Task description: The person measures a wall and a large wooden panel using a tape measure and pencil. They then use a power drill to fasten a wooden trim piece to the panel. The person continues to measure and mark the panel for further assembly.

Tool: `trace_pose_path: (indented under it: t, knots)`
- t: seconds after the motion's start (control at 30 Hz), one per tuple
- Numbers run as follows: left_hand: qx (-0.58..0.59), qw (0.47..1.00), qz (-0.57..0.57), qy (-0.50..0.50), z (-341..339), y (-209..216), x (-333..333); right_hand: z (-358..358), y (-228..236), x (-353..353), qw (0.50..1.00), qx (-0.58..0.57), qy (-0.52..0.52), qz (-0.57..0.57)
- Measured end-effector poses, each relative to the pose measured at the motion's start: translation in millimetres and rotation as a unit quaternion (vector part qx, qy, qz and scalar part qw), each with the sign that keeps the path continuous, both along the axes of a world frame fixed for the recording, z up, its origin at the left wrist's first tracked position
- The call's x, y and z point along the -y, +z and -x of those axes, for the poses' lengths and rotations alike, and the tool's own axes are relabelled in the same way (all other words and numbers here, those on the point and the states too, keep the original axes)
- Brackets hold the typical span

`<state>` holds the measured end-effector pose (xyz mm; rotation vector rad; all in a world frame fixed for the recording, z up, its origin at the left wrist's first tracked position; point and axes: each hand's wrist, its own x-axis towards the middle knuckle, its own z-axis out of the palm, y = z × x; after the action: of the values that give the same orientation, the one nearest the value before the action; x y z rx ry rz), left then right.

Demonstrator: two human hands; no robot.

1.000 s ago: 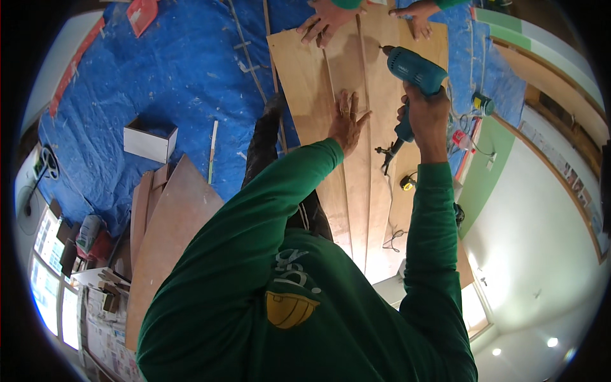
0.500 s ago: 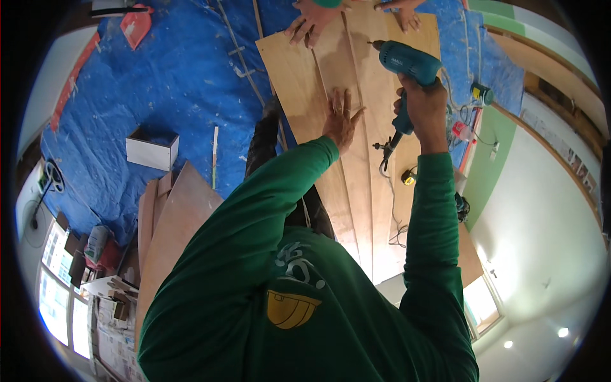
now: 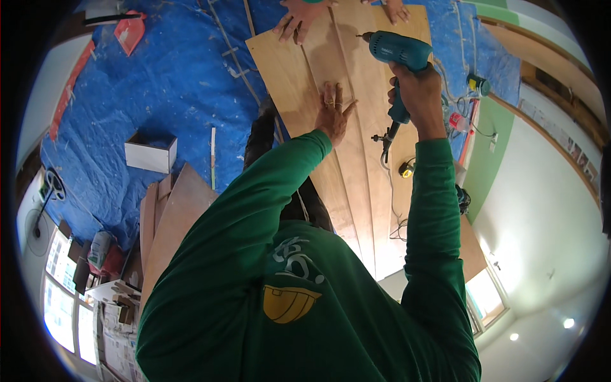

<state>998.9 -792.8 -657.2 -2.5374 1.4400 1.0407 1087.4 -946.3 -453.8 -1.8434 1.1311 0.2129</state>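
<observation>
My right hand point(image 3: 417, 89) grips the handle of a teal corded power drill point(image 3: 400, 51), held above the right side of the wooden boards point(image 3: 375, 121). Its bit points left, toward the far middle of the boards; contact with the wood cannot be made out. A chuck key hangs on the cord below the handle. My left hand point(image 3: 334, 114) lies flat on the boards with its fingers spread, holding nothing. At the far end, another person's hand point(image 3: 299, 18) presses on the boards, and a second hand point(image 3: 396, 11) rests near the far right corner.
Blue tarp point(image 3: 191, 83) covers the floor. A white open box point(image 3: 150, 153) stands to the left, near leaning wood panels point(image 3: 175, 207). Right of the boards are a yellow tape measure point(image 3: 406, 169), a bottle point(image 3: 458, 122), a green can point(image 3: 478, 84) and loose cord.
The drill and my right hand have shifted slightly left and farther away in the picture. My left hand stays flat on the boards, which also appear a little farther left.
</observation>
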Motion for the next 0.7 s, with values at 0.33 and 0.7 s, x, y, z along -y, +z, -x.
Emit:
trace_pose_path:
  t: [0.33, 0.7]
  knots:
    - [-0.010, 1.000, 0.011, 0.016, 0.6, -10.4, 1.6, 6.6, 10.7, -8.5, 0.998, -0.016, 0.011, 0.054]
    - [-0.097, 0.861, 0.337, 0.368, -122.0, -43.3, 41.0, 78.2, 3.8, -28.3, 0.994, 0.071, -0.087, 0.010]
